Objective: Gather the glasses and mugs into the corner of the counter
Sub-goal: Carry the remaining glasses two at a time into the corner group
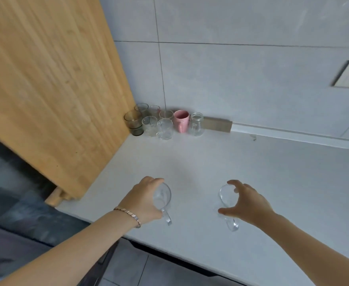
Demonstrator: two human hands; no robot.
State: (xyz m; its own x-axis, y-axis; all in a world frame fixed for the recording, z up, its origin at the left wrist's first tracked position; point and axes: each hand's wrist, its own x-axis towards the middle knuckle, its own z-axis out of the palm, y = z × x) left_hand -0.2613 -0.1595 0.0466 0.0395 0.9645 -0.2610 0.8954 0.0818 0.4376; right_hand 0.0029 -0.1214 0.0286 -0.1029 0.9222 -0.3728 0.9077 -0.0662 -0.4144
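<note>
Two clear glass mugs near the front edge of the counter (252,162), one under each hand, handles pointing back toward the person. Left hand (142,201) wrapped around the left glass mug (162,196) from its left side, grip closed on the body, handle free below the palm. Right hand (245,203) arched over the right glass mug (226,196), thumb low on the near side, fingers spread above the rim; grip half open, and through the glare it looks not quite seated on the glass, though contact cannot be ruled out. Target cluster sits well apart, up and slightly left in the far corner where the wooden board (51,89) meets the tiled wall: tinted tumblers (134,122), several clear glasses, a pink mug (181,120), a small glass jar (196,124). Open space lies in front of the cluster's right end. Left hand is the nearer to the corner; both mugs must travel forward and leftward, left one first by my reckoning
</note>
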